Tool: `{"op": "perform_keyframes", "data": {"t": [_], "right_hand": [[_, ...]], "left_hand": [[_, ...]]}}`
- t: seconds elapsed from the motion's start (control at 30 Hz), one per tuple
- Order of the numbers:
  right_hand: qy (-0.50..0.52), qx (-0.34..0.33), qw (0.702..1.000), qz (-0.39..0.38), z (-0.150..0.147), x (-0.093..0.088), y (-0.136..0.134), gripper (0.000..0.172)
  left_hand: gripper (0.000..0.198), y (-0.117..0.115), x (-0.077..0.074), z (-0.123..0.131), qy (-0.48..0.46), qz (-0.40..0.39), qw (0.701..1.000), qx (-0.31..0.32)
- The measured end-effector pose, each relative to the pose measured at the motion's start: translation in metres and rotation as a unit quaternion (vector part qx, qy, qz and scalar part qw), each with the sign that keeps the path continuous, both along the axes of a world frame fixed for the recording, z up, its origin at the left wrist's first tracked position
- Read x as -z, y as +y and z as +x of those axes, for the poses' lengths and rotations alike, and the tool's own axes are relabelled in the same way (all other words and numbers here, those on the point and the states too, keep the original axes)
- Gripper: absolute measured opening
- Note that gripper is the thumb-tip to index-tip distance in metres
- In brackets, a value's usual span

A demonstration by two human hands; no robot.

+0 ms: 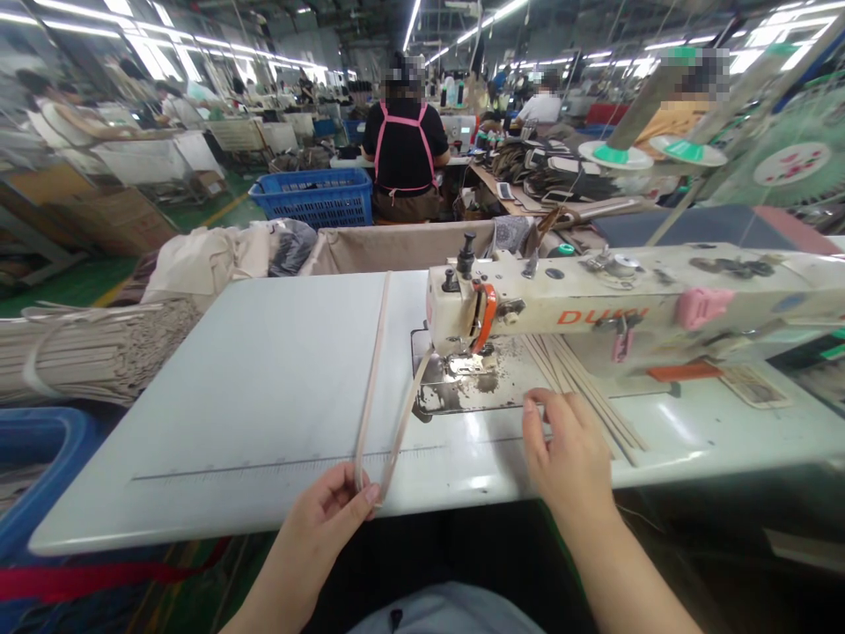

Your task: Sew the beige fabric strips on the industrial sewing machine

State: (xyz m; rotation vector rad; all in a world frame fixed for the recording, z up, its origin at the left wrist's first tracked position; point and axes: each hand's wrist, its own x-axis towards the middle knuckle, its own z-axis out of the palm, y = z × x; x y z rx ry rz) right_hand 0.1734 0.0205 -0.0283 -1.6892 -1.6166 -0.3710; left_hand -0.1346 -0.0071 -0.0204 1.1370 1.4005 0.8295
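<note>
My left hand [340, 502] pinches a narrow beige strip [373, 370] at the table's front edge, between thumb and fingers. One length of the strip runs back across the tabletop to its far edge. The other length rises to the sewing machine head [455, 308], beside the presser foot [472, 363]. My right hand [568, 440] is over the table to the right of the needle plate [488, 396]. Its fingers are loosely curled, apart from the thumb, and nothing shows in them. Several loose beige strips [587, 392] lie just behind and beside it, under the machine arm.
A bundle of strips [99, 352] and a blue bin [46, 475] stand to the left of the white table [264, 370]. Behind it are a fabric-lined bin [396, 251] and a blue basket [317, 198]. Thread cones [617, 154] stand right. A person [406, 150] sits ahead.
</note>
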Motion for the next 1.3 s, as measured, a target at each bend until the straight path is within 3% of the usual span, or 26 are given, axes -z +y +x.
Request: {"op": "perform_keyframes", "data": {"t": [0.17, 0.27, 0.47, 0.57, 0.67, 0.8, 0.87, 0.93, 1.0, 1.1, 1.2, 1.3], "right_hand": [[0.024, 0.117, 0.989, 0.086, 0.049, -0.005, 0.011, 0.022], [0.048, 0.166, 0.979, 0.107, 0.068, -0.013, 0.017, 0.036], [0.235, 0.124, 0.964, 0.008, 0.069, -0.039, 0.031, 0.035], [0.258, 0.126, 0.958, -0.012, 0.065, -0.048, 0.035, 0.035], [0.277, 0.134, 0.951, 0.011, 0.066, -0.05, 0.034, 0.034], [0.32, 0.123, 0.939, -0.016, 0.059, -0.042, 0.022, 0.033], [0.374, 0.121, 0.919, -0.01, 0.045, -0.032, 0.013, 0.032], [0.438, 0.071, 0.896, -0.015, 0.022, -0.018, 0.005, 0.035], [0.491, -0.036, 0.867, -0.081, -0.004, -0.005, -0.002, 0.042], [0.544, -0.174, 0.783, -0.248, -0.043, 0.007, -0.008, 0.044], [0.549, -0.231, 0.722, -0.352, -0.071, 0.006, -0.004, 0.053], [0.57, -0.274, 0.674, -0.381, -0.089, 0.002, 0.008, 0.06]], "left_hand": [[0.035, -0.001, 0.002, -0.003, -0.002, 0.014, 1.0, -0.003], [0.034, -0.001, 0.008, -0.006, 0.019, 0.029, 0.999, 0.014], [0.024, -0.005, 0.01, -0.008, 0.098, 0.083, 0.99, 0.055], [0.019, -0.007, 0.006, -0.007, 0.152, 0.133, 0.977, 0.07], [0.015, -0.01, 0.003, -0.005, 0.186, 0.16, 0.966, 0.078], [0.011, -0.015, 0.002, -0.005, 0.22, 0.178, 0.955, 0.084], [0.01, -0.017, 0.002, -0.004, 0.223, 0.188, 0.953, 0.082], [0.011, -0.019, 0.002, -0.004, 0.207, 0.191, 0.956, 0.081], [0.011, -0.02, 0.003, -0.004, 0.188, 0.193, 0.959, 0.084], [0.009, -0.021, 0.002, -0.004, 0.181, 0.228, 0.952, 0.091], [0.004, -0.022, 0.003, -0.002, 0.181, 0.259, 0.942, 0.108], [0.003, -0.023, 0.005, -0.001, 0.177, 0.251, 0.944, 0.121]]}}
